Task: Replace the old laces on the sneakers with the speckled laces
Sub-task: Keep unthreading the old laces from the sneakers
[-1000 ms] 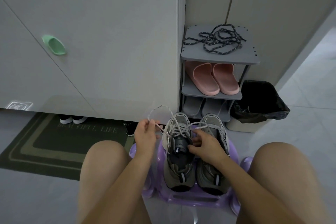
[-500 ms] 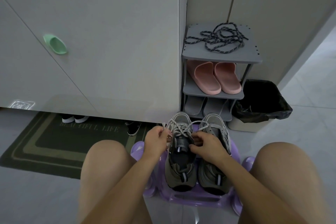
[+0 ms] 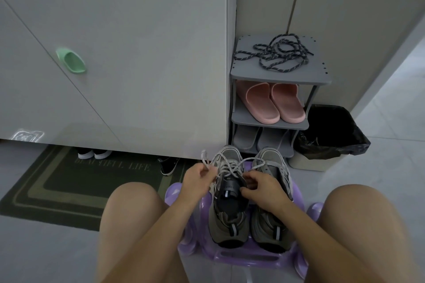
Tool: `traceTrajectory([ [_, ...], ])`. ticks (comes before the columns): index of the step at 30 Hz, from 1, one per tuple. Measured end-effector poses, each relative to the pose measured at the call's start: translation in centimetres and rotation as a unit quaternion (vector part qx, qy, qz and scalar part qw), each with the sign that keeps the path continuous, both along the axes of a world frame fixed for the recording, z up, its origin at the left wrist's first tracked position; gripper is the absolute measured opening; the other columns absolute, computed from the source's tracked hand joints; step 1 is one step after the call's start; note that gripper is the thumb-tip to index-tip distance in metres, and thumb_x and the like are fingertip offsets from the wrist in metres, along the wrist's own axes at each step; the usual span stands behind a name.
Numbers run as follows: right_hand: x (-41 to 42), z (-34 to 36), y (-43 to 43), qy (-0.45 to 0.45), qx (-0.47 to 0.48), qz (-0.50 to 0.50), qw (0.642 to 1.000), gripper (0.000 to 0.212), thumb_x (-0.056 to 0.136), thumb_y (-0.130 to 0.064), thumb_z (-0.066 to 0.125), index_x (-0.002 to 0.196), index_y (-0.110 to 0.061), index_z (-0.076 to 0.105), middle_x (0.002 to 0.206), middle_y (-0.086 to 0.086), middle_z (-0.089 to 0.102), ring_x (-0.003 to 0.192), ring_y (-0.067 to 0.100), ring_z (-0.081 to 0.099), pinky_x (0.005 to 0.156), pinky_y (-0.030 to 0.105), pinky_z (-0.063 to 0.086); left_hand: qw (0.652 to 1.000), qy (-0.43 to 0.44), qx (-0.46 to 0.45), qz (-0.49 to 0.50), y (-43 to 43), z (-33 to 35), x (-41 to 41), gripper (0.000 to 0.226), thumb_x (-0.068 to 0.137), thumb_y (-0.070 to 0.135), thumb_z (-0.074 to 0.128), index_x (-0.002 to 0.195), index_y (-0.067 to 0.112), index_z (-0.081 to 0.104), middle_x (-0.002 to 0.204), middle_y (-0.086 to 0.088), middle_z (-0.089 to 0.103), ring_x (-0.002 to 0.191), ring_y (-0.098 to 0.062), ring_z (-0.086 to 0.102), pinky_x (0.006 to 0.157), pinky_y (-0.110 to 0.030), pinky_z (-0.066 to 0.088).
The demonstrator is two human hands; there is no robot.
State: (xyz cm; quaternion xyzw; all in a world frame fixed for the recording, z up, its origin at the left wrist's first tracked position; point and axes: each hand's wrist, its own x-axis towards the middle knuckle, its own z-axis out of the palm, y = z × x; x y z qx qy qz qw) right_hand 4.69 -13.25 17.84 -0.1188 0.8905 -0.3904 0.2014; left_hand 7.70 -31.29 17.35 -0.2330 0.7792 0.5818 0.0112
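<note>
Two grey sneakers stand side by side on a purple plastic stool (image 3: 241,259) between my knees, toes pointing away. The left sneaker (image 3: 227,204) carries a light grey lace (image 3: 230,166) running through its eyelets. My left hand (image 3: 197,179) pinches one end of that lace beside the shoe, and the end loops up above my fingers. My right hand (image 3: 262,187) rests on the tongue area between the shoes, fingers curled on the lace's other side. The right sneaker (image 3: 273,195) is partly hidden by my right hand. The dark speckled laces (image 3: 276,55) lie in a tangle on top of the shoe rack.
A grey shoe rack (image 3: 280,76) stands behind the stool with pink slippers (image 3: 271,103) and grey slippers on its shelves. A black-lined bin (image 3: 328,133) sits right of it. A dark doormat (image 3: 76,179) lies at left under white cabinet doors.
My left hand drew the lace end in toward the left sneaker and lowered its raised loop, then shifted slightly outward again. My right hand stayed on the shoe's tongue.
</note>
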Motion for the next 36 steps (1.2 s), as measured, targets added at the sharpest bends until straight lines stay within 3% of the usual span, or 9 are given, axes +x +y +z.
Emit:
traceTrajectory([
  [6, 0.1, 0.2, 0.0, 0.0, -0.002, 0.003, 1.0, 0.047, 0.082, -0.017, 0.067, 0.128, -0.011, 0.055, 0.116, 0.003, 0.064, 0.092, 0.005, 0.053, 0.084, 0.011, 0.038, 0.994, -0.054, -0.098, -0.018, 0.2, -0.9, -0.1, 0.026, 0.089, 0.018, 0.062, 0.066, 0.015, 0.049, 0.071, -0.007, 0.058, 0.077, -0.03, 0.064, 0.078, -0.045, 0.056],
  [15, 0.1, 0.5, 0.0, -0.002, 0.018, 0.008, 1.0, 0.047, 0.082, -0.02, 0.067, 0.127, -0.014, 0.056, 0.117, 0.002, 0.064, 0.095, 0.007, 0.055, 0.086, 0.014, 0.039, 0.977, -0.097, 0.147, 0.123, 0.6, 0.5, 0.1, 0.022, 0.096, -0.001, 0.038, 0.075, 0.004, 0.041, 0.079, -0.013, 0.059, 0.072, -0.024, 0.063, 0.048, -0.026, 0.055],
  [18, 0.2, 0.5, -0.1, -0.014, 0.024, 0.016, 0.999, 0.048, 0.082, -0.022, 0.068, 0.128, -0.015, 0.055, 0.117, 0.002, 0.063, 0.1, 0.008, 0.057, 0.088, 0.015, 0.04, 0.985, -0.148, 0.017, 0.083, -0.3, -0.6, 0.1, 0.02, 0.084, 0.001, 0.053, 0.064, 0.005, 0.049, 0.068, -0.016, 0.058, 0.061, -0.025, 0.057, 0.063, -0.043, 0.056],
  [20, 0.0, 0.4, -0.1, -0.031, 0.017, 0.013, 0.999, 0.043, 0.083, -0.026, 0.068, 0.124, -0.015, 0.058, 0.111, 0.0, 0.064, 0.098, 0.009, 0.057, 0.086, 0.016, 0.041, 0.984, -0.162, -0.039, 0.065, -0.5, -0.2, 0.4, 0.003, 0.079, 0.003, 0.059, 0.08, 0.0, 0.058, 0.069, -0.014, 0.052, 0.058, -0.022, 0.049, 0.06, -0.034, 0.047],
  [22, -0.4, 0.5, -0.1, -0.046, -0.014, -0.009, 0.999, 0.023, 0.087, -0.031, 0.064, 0.106, -0.018, 0.066, 0.094, -0.004, 0.064, 0.089, 0.009, 0.057, 0.078, 0.017, 0.041, 0.984, -0.133, -0.1, 0.058, -0.5, -0.3, 0.3, 0.05, 0.083, 0.006, 0.06, 0.129, -0.004, 0.044, 0.108, -0.017, 0.055, 0.091, -0.024, 0.054, 0.079, -0.03, 0.043],
  [24, -0.9, 0.7, -0.1, -0.036, -0.029, -0.036, 0.998, 0.019, 0.092, -0.03, 0.057, 0.076, -0.022, 0.064, 0.072, -0.006, 0.057, 0.078, 0.014, 0.054, 0.067, 0.021, 0.041, 0.98, -0.035, -0.194, -0.008, -0.3, 0.1, 0.3, 0.065, 0.087, 0.008, 0.057, 0.145, 0.005, 0.027, 0.143, -0.014, 0.036, 0.13, -0.025, 0.036, 0.104, -0.03, 0.03],
  [30, -2.4, 0.9, -0.9, 0.026, 0.011, 0.001, 1.0, 0.027, 0.09, -0.017, 0.059, 0.116, -0.014, 0.066, 0.11, 0.002, 0.067, 0.1, 0.013, 0.059, 0.088, 0.02, 0.039, 0.936, -0.009, -0.284, -0.206, 0.5, -0.8, -1.1, 0.043, 0.089, 0.019, 0.051, 0.132, 0.023, 0.053, 0.15, -0.011, 0.029, 0.142, -0.025, 0.022, 0.114, -0.038, 0.025],
  [34, -3.2, 1.0, -1.1, 0.026, -0.058, -0.07, 0.996, 0.043, 0.094, -0.011, 0.048, 0.135, -0.023, 0.047, 0.095, 0.002, 0.066, 0.088, 0.015, 0.062, 0.084, 0.022, 0.043, 0.939, -0.022, -0.28, -0.197, 0.3, -1.1, -1.8, 0.025, 0.083, 0.018, 0.056, 0.106, 0.016, 0.063, 0.137, -0.008, 0.045, 0.137, -0.022, 0.031, 0.109, -0.034, 0.029],
  [36, -3.6, 0.9, -1.1, 0.01, -0.073, -0.111, 0.991, 0.032, 0.093, -0.01, 0.047, 0.122, -0.02, 0.054, 0.085, 0.001, 0.064, 0.086, 0.02, 0.064, 0.083, 0.03, 0.048, 0.943, -0.01, -0.273, -0.19, 0.3, -0.9, -1.7, 0.008, 0.078, 0.018, 0.058, 0.086, 0.019, 0.06, 0.125, -0.009, 0.052, 0.127, -0.027, 0.041, 0.102, -0.036, 0.035],
])
